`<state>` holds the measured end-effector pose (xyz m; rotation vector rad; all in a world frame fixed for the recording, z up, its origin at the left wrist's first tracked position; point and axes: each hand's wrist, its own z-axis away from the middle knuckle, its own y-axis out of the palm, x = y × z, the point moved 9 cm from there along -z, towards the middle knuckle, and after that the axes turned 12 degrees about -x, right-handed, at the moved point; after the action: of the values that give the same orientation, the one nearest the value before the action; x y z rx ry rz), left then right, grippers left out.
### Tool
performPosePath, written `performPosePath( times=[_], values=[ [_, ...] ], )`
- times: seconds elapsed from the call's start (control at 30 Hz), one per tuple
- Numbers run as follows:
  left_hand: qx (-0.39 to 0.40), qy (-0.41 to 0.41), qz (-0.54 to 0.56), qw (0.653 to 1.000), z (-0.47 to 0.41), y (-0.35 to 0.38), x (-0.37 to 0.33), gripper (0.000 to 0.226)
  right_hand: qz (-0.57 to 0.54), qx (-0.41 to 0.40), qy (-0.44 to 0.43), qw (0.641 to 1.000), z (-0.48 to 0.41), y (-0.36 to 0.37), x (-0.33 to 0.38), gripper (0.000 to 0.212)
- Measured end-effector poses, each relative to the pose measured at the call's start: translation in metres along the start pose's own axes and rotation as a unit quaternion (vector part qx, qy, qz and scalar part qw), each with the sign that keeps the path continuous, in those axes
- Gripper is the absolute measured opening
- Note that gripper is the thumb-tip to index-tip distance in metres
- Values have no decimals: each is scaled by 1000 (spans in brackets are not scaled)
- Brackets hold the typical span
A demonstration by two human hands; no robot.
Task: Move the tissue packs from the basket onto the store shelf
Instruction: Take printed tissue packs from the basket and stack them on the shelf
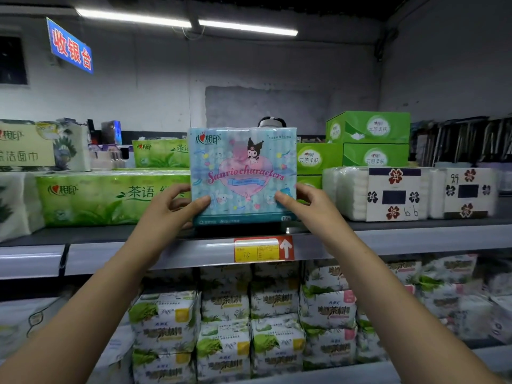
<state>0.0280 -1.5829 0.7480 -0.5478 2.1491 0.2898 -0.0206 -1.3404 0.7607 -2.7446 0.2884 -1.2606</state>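
Both bare arms are stretched up and forward, coming in from the bottom corners and angling toward each other. Left hand [177,206] has its thumb pressed flat on the front of the tissue pack [243,173], fingers curled round the side edge. Right hand [307,203] mirrors it: thumb on the front, fingers wrapped behind. Wrists look pretty straight, with both palms facing inward.

Dim ceiling-tube light, perhaps soft-focused.
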Motion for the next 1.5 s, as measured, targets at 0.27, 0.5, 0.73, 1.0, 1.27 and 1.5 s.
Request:
performPosePath(
  times=[0.27, 0.5, 0.73, 1.0, 1.27, 1.5],
  values=[
    [-20, -4, -8, 1000, -5, 0, 6, 43, 4, -18, 13, 1000, -10, 3, -12, 51],
    [-19, -16, -17, 1000, -7, 2, 9, 32, -16, -20, 22, 999, -19, 5, -26, 54],
    [0, -8, -21, 1000, -13, 4, 8, 16, -14, -26, 16, 999, -23, 8, -26, 43],
    [13, 11, -21, 1000, -14, 5, 17, 21, -36, -20, 36, 998, -24, 11, -37, 48],
    [16, 27, -44, 999, -12, 7, 13, 27, -53, -24, 44, 997, -23, 13, -39, 43],
    [9, 25, -52, 998, -11, 7, 11, 11, -10, -29, 25, 999, -23, 13, -37, 33]
  ],
)
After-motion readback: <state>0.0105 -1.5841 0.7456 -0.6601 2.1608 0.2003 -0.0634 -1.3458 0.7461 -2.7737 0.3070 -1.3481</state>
